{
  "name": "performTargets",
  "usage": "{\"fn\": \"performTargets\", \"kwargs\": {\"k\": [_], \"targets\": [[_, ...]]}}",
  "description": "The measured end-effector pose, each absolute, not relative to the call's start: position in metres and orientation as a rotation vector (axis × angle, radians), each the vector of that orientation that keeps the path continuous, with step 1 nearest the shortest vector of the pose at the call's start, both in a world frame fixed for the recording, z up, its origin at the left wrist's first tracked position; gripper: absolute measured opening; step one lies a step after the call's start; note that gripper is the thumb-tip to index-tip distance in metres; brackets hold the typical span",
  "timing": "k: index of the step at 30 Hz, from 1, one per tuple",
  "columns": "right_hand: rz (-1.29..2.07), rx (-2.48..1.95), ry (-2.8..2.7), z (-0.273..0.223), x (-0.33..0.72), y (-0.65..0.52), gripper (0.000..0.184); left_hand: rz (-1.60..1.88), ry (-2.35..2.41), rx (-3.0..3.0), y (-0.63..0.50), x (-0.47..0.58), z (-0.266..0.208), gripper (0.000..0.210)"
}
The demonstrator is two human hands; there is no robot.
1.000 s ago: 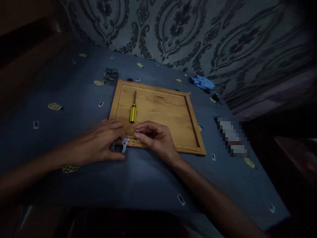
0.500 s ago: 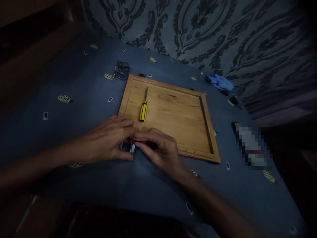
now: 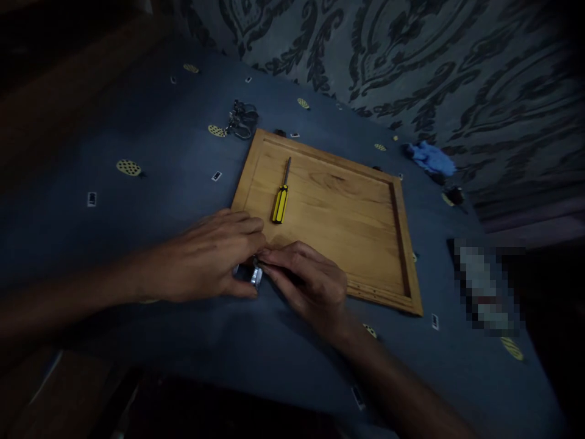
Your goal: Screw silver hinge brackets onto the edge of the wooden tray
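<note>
A framed wooden panel, like a cabinet door (image 3: 347,213), lies on the table. At its near left corner my left hand (image 3: 219,253) bends over a small shiny metal hinge (image 3: 256,276), thumb on the near side and fingers on the far side. My right hand (image 3: 311,280) meets it there, thumb and fingertips pinched together beside the hinge. Whatever the right fingertips hold is too small and hidden to make out. A yellow and black screwdriver (image 3: 280,201) rests on the panel, just beyond my hands, its shaft pointing away.
Several metal hinges (image 3: 242,119) lie in a pile behind the panel's far left corner. Toward the back right are a crumpled blue cloth (image 3: 432,158) and a small dark object (image 3: 454,195). A blurred-out item (image 3: 484,286) lies at the right. The blue patterned tablecloth (image 3: 164,146) meets a wallpapered wall.
The view has shifted, so the panel and tools appear farther right. Both hands stay together at the panel's corner, with only slight finger movement around the hinge.
</note>
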State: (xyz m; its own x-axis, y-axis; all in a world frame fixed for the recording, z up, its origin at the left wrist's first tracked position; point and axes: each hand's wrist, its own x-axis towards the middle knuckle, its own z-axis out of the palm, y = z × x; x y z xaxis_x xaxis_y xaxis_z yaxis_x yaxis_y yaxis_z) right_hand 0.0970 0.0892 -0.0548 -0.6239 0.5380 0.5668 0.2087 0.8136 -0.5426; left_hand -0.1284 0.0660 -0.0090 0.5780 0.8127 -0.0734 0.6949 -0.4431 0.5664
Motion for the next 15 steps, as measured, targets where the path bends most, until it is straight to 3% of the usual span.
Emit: {"fn": "performTargets", "kwargs": {"k": [7, 15], "targets": [[0.501, -0.514, -2.274, -0.0553, 0.0974, 0.0885, 0.045, 0.334, 1.185, 2.252, 0.0661, -0.1293, -0.0099, 0.027], [0.238, -0.348, -2.415, -0.0531, 0.1028, 0.0917, 0.034, 0.314, 1.178, 2.242, 0.0665, -0.1294, -0.01, 0.028]]}}
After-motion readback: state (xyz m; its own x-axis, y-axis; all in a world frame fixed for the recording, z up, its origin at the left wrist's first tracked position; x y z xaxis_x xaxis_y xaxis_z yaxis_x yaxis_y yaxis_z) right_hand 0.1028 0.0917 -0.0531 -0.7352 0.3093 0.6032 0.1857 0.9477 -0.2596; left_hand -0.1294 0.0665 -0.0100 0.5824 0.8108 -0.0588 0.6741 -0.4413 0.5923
